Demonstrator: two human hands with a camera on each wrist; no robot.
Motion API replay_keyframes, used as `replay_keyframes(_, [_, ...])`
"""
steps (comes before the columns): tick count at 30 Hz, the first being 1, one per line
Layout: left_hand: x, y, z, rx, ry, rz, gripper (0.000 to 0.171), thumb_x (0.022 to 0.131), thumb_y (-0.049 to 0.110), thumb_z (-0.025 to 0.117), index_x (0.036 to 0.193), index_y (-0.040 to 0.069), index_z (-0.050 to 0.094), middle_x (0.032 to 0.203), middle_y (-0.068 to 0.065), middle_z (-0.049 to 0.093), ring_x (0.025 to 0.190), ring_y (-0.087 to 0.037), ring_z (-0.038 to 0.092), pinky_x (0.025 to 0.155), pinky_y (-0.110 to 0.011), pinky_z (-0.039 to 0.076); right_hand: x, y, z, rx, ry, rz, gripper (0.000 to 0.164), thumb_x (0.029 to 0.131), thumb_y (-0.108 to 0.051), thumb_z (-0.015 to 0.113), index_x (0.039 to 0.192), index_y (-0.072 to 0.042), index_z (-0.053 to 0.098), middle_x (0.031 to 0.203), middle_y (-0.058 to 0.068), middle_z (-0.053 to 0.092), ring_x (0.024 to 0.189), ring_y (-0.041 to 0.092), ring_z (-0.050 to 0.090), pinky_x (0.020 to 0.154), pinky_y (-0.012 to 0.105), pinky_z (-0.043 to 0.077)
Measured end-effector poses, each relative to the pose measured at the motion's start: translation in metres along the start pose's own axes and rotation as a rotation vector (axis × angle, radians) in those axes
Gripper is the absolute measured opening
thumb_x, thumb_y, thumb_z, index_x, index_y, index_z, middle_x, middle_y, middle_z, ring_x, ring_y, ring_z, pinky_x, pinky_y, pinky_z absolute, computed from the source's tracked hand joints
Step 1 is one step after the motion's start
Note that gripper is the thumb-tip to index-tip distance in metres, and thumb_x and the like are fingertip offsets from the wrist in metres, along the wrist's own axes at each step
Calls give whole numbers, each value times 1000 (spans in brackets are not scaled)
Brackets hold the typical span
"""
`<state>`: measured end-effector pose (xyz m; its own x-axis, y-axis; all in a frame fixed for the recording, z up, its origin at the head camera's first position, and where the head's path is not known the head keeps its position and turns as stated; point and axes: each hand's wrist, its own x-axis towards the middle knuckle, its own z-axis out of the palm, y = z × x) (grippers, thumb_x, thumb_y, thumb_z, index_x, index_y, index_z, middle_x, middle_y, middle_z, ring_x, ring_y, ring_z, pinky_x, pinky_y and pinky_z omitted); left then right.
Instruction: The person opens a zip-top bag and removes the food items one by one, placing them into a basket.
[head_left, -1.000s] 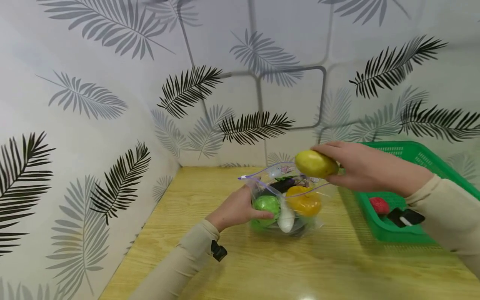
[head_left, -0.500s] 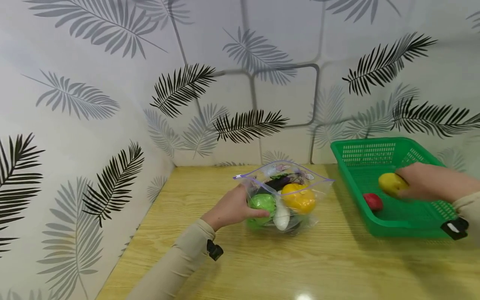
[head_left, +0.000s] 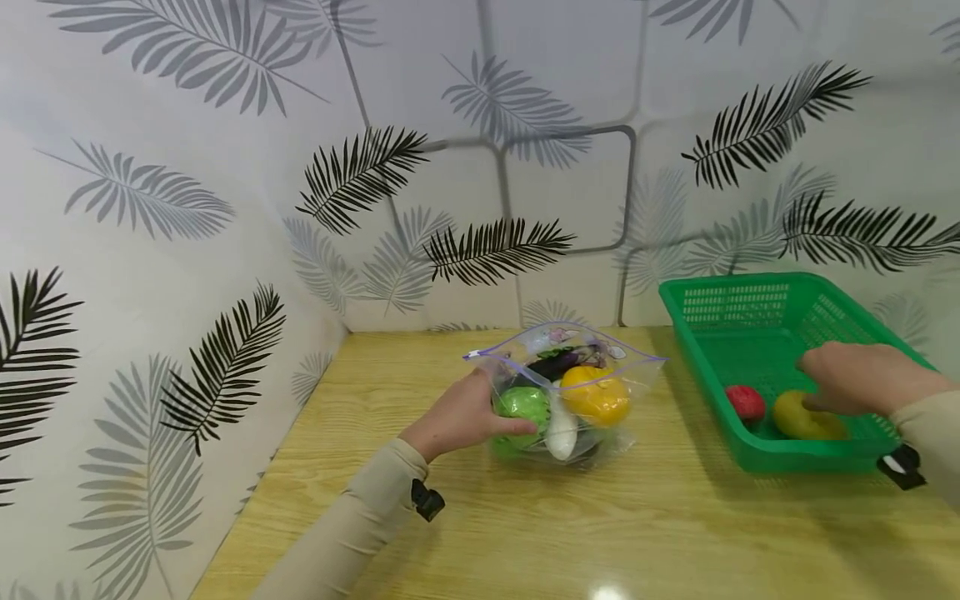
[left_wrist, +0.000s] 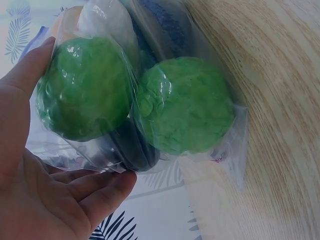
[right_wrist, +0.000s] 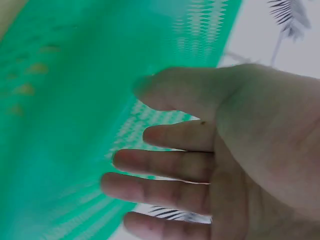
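Observation:
My left hand [head_left: 467, 418] grips the left side of a clear zip bag [head_left: 647, 382] on the table, thumb on one face and fingers on the other. Inside it are two green lumpy balls [left_wrist: 82, 90] like cabbages, a dark eggplant [head_left: 557, 364], a white rounded thing [head_left: 561, 433] and an orange-yellow vegetable [head_left: 597, 397]. The bag's purple-edged mouth gapes. Over a green basket [head_left: 780, 463], my right hand [head_left: 862, 377] has its fingers extended with nothing in the palm. A yellow mango-like fruit [head_left: 806, 417] lies below it in the basket, beside a red fruit [head_left: 745, 403].
The wooden table [head_left: 525, 525] carries the bag and the basket, with a stretch of wood between them. A wall with a leaf pattern [head_left: 498, 254] stands directly behind. The basket has raised, slotted sides.
My right hand has carried the yellow fruit from above the bag rightward to the basket and let go of it there. The left hand keeps its hold on the bag.

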<state>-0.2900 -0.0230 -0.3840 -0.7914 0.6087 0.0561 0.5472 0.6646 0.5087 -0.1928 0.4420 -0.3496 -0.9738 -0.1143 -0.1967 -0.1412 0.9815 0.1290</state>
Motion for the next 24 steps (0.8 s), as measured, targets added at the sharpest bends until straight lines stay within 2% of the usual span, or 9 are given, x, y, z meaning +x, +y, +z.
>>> replay_keyframes(2, [0, -1, -1, 0, 4, 1, 116, 61, 72, 68, 148, 15, 16, 125, -5, 54, 104, -13, 56, 87, -33, 46, -1, -21, -19, -29, 120, -38, 45, 76, -30, 74, 107, 1, 63, 100, 16, 65, 89, 37, 61, 65, 48, 49])
replay_keyframes(6, [-1, -2, -1, -8, -3, 5, 116, 61, 71, 68, 148, 15, 15, 130, -6, 52, 109, -15, 55, 90, -35, 45, -3, -77, -57, 15, 422, -197, 28, 82, -19, 67, 108, -11, 66, 100, 5, 67, 81, 23, 64, 57, 39, 50])
replay_keyframes(8, [-1, -1, -2, -5, -5, 9, 116, 61, 71, 67, 148, 15, 15, 131, -6, 52, 109, -15, 55, 91, -35, 45, -3, -107, -74, 40, 526, -287, 23, 84, -17, 64, 107, -15, 67, 100, 1, 68, 76, 15, 62, 55, 34, 49])
replay_keyframes(10, [-1, -1, -3, -2, -3, 14, 115, 62, 71, 67, 148, 14, 16, 130, -6, 52, 109, -15, 55, 91, -34, 45, 0, -135, -87, 46, 589, -379, 21, 86, -18, 61, 106, -18, 67, 99, -1, 68, 72, 11, 61, 56, 31, 48])
replay_keyframes(13, [-1, -1, -5, 6, -2, 9, 115, 62, 72, 67, 148, 16, 15, 131, -6, 52, 110, -16, 55, 91, -35, 45, 10, -169, -99, 53, 588, -497, 18, 89, -17, 58, 105, -20, 67, 98, -4, 67, 75, 9, 60, 61, 29, 49])
replay_keyframes(17, [-1, 0, -6, -5, -12, -4, 114, 61, 72, 66, 149, 22, 14, 133, -5, 50, 113, -17, 53, 91, -36, 45, 32, -194, -102, 56, 483, -565, 21, 92, -9, 54, 102, -21, 68, 99, -3, 67, 84, 11, 63, 68, 30, 51])
replay_keyframes(20, [-1, 0, -5, -24, -24, -5, 112, 61, 73, 66, 148, 25, 14, 136, -5, 47, 116, -17, 51, 92, -37, 44, 50, -203, -99, 35, 403, -554, 19, 90, -6, 56, 97, -19, 69, 94, -2, 68, 82, 11, 62, 69, 30, 51])
replay_keyframes(24, [-1, 0, -5, -29, -30, -3, 111, 60, 73, 66, 147, 26, 15, 140, -4, 42, 119, -17, 49, 94, -38, 43, 65, -209, -97, 19, 298, -504, 9, 89, -14, 61, 84, -17, 67, 76, -6, 62, 66, 9, 54, 62, 29, 48])
